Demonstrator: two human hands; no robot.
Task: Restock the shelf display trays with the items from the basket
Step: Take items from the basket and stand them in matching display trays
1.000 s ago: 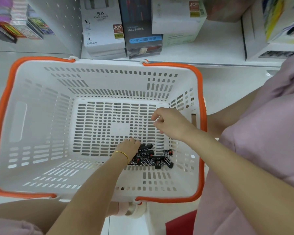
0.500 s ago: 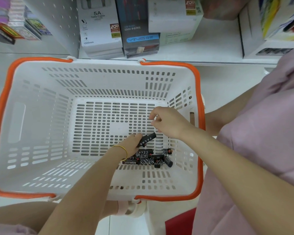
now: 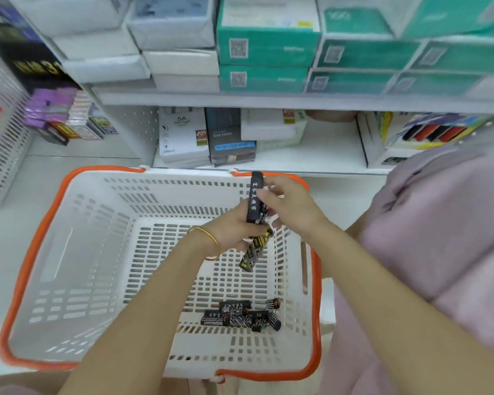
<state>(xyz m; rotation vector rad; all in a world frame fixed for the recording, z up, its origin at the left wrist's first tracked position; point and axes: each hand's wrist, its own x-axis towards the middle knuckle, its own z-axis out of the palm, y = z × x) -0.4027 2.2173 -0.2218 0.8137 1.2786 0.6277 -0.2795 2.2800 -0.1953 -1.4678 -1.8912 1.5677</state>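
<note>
The basket [image 3: 77, 252] before you was white moulded plastic, its walls and floor pierced by rows of rounded slots, with a smooth orange rim round its top. On the basket's floor, towards its near right corner, lay the loose packs [image 3: 240, 316]: short, glossy black blocks with fine white print and small red marks, tumbled against one another. Over the basket's far right part your left hand [image 3: 234, 229] was raised, palm turned inward and fingers curled tight round a yellow-printed pack [image 3: 253, 252], a slim black stick that hung slanting out of the bottom of your fist. A thin gold bangle [image 3: 208, 240] circled that wrist. Your right hand [image 3: 288, 203] met it from the basket's right side, wrist bent. Its fingertips were pinched on a tall black pack [image 3: 255, 201], a flat rectangular bar with a column of white characters that stood nearly upright. The bar's top reached the basket's far rim, and its lower end touched your left fingers. Beyond the basket's far edge, blurred shelves held matte teal boxes [image 3: 265, 49] above and a white cable box [image 3: 180, 135] below. Soft pink cloth [image 3: 439, 238] lay to the basket's right.
</note>
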